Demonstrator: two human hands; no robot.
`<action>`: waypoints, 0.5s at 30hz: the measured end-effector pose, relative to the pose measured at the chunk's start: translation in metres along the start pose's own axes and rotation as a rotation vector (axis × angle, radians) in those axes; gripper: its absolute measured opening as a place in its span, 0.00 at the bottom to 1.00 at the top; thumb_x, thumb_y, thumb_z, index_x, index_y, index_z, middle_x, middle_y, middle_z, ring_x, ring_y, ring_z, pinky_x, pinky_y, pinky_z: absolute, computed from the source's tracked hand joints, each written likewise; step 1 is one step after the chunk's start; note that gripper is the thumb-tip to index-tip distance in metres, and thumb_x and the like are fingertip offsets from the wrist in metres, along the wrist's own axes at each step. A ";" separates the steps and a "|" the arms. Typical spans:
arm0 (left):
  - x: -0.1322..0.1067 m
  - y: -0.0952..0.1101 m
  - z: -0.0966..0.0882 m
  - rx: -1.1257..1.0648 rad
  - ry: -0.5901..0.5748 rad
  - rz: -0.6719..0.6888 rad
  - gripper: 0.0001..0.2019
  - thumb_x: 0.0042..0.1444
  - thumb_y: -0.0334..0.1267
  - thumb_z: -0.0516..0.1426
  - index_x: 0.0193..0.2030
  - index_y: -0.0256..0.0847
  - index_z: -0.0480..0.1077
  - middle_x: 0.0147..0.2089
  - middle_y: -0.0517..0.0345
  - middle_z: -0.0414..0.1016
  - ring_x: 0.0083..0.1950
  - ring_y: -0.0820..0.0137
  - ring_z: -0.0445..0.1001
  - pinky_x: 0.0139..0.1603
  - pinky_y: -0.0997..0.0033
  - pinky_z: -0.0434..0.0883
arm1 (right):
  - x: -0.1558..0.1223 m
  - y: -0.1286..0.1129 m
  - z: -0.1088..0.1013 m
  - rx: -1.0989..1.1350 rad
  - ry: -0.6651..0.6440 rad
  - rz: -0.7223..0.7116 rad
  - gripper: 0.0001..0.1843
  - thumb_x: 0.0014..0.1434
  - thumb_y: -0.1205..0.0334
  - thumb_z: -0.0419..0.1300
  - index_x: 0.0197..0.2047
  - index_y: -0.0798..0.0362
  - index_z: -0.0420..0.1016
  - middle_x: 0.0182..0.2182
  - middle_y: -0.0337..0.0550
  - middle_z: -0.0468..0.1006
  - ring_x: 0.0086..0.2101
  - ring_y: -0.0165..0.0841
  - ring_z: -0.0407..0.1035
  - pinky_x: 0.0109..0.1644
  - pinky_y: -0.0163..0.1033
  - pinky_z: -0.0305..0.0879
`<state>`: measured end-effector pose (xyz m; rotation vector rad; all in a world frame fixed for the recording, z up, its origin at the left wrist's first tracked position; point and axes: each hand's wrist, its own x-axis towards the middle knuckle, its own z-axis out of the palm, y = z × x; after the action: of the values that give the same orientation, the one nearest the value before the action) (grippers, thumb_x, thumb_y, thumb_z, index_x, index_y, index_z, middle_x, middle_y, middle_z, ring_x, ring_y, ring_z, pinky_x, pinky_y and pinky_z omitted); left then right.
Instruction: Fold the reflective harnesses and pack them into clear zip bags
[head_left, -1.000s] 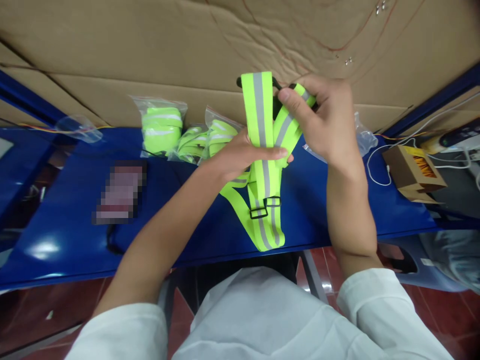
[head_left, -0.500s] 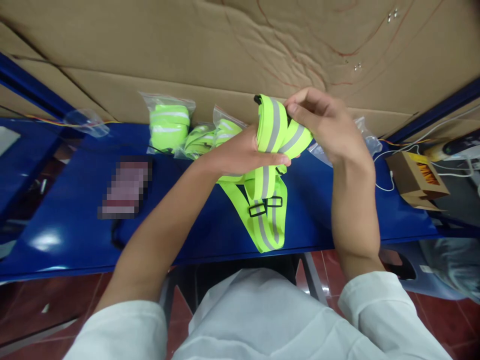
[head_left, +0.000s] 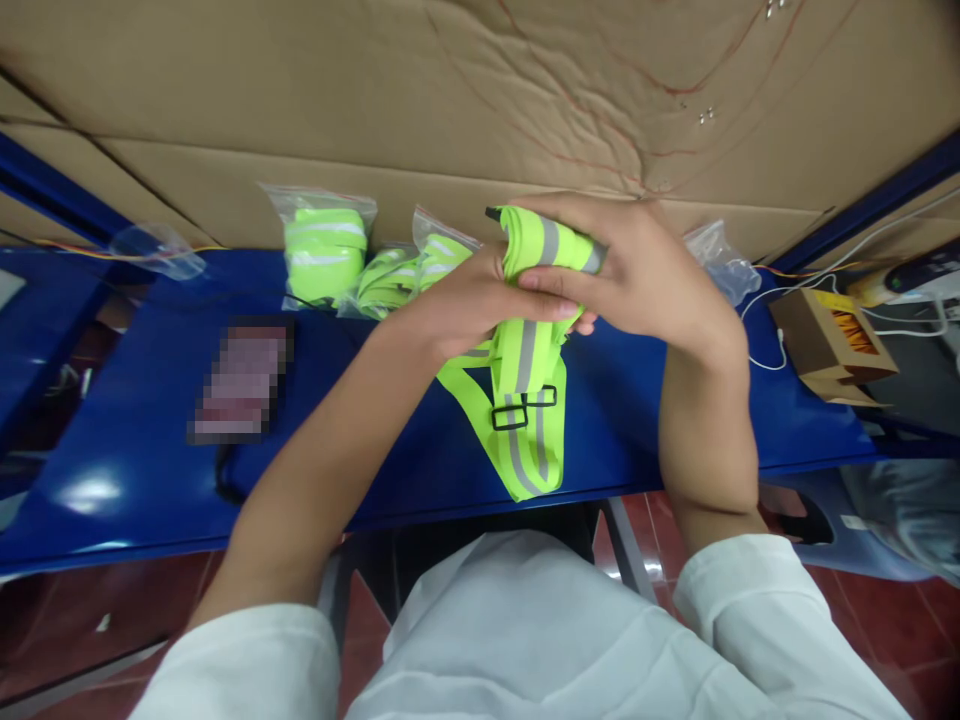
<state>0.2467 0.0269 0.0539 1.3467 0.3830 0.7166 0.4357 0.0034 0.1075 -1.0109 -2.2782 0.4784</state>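
A neon yellow-green reflective strap (head_left: 528,362) with a grey stripe is gathered in loops between my two hands above the table. My left hand (head_left: 480,300) is closed around its lower folds, thumb pointing right. From the right, my right hand (head_left: 611,265) wraps over the upper loop, its thumb pressed on the band beside the left thumb. A black piece (head_left: 493,213) sticks out at the top left of the bundle. Below the hands, the strap hangs down toward the table's front edge, with two black slide buckles (head_left: 510,417) on it.
Behind my left hand, clear zip bags (head_left: 328,250) with folded neon straps lie against the cardboard wall (head_left: 225,185). A pixelated flat object (head_left: 244,380) is on the blue table (head_left: 611,440) at left. At right are a crumpled clear bag (head_left: 724,265), an open cardboard box (head_left: 829,345) and white cables.
My right hand has moved left and closed over the upper loop, folding it onto the bundle. The left hand keeps its hold. The view has shifted slightly.
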 end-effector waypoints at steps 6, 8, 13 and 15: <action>0.003 -0.009 0.004 0.120 -0.100 -0.091 0.13 0.60 0.42 0.69 0.46 0.36 0.80 0.44 0.48 0.86 0.48 0.60 0.85 0.51 0.61 0.81 | -0.009 -0.004 -0.016 0.009 0.120 0.062 0.18 0.67 0.42 0.66 0.45 0.48 0.85 0.40 0.41 0.85 0.37 0.38 0.77 0.40 0.42 0.72; 0.001 -0.005 0.001 0.239 -0.147 -0.086 0.12 0.61 0.41 0.68 0.49 0.37 0.80 0.46 0.51 0.86 0.51 0.61 0.84 0.55 0.62 0.80 | -0.010 -0.005 -0.017 0.095 0.079 0.120 0.18 0.66 0.41 0.67 0.39 0.48 0.85 0.34 0.39 0.83 0.32 0.35 0.74 0.34 0.39 0.68; -0.004 0.011 -0.006 0.385 -0.289 -0.080 0.11 0.63 0.40 0.65 0.50 0.40 0.80 0.49 0.53 0.86 0.54 0.61 0.84 0.55 0.65 0.80 | -0.008 0.003 -0.013 0.462 0.100 0.314 0.22 0.60 0.35 0.70 0.32 0.46 0.85 0.31 0.43 0.85 0.28 0.38 0.76 0.30 0.42 0.72; -0.006 0.015 -0.004 0.377 -0.343 -0.081 0.11 0.64 0.41 0.65 0.51 0.42 0.80 0.51 0.54 0.86 0.55 0.60 0.84 0.55 0.65 0.80 | -0.005 0.007 -0.011 0.601 0.058 0.411 0.23 0.56 0.34 0.71 0.31 0.46 0.84 0.32 0.46 0.86 0.28 0.40 0.76 0.29 0.44 0.73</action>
<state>0.2361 0.0266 0.0667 1.7657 0.3024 0.3429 0.4496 0.0049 0.1096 -1.1382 -1.6945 1.1986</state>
